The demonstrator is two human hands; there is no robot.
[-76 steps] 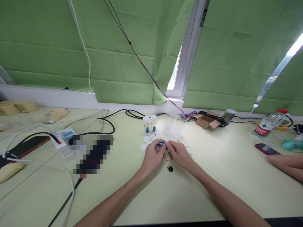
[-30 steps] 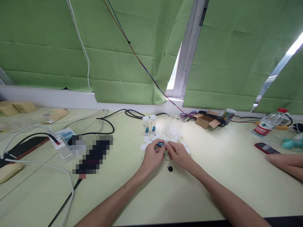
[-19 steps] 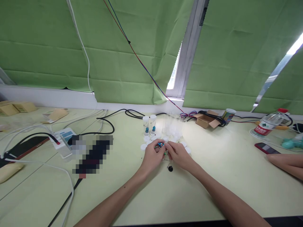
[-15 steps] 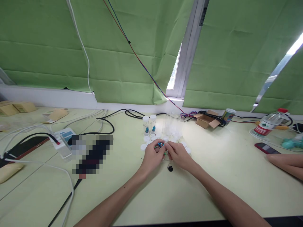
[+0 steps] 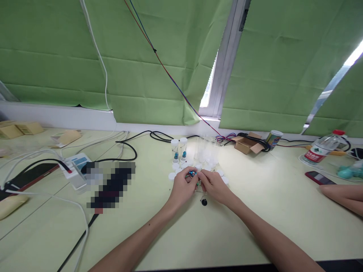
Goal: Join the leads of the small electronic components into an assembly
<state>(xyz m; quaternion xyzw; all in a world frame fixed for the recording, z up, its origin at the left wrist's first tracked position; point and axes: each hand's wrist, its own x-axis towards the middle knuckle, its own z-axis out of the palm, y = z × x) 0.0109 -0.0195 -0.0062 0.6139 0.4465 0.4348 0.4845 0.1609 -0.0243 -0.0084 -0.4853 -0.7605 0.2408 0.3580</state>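
Note:
My left hand (image 5: 183, 185) is closed around a small blue part (image 5: 193, 173) whose kind is too small to make out. Close against it, my right hand (image 5: 212, 184) pinches with its fingertips at the same spot; what lies between them is mostly hidden. A bit of green shows below the fingers. Just under the hands a small black round piece (image 5: 204, 202) with thin wire lies on the table. Behind the hands stand two clear tubes with white caps (image 5: 183, 140), each with a blue piece (image 5: 176, 155) inside. Several white round caps (image 5: 172, 176) lie around the hands.
More clear tubes (image 5: 205, 151) stand behind. To the left are a white power strip (image 5: 78, 166), cables and a pixelated dark object (image 5: 115, 187). An open cardboard box (image 5: 247, 144), a can (image 5: 273, 139), a water bottle (image 5: 321, 148), a phone (image 5: 320, 177) and another person's arm (image 5: 344, 194) are right.

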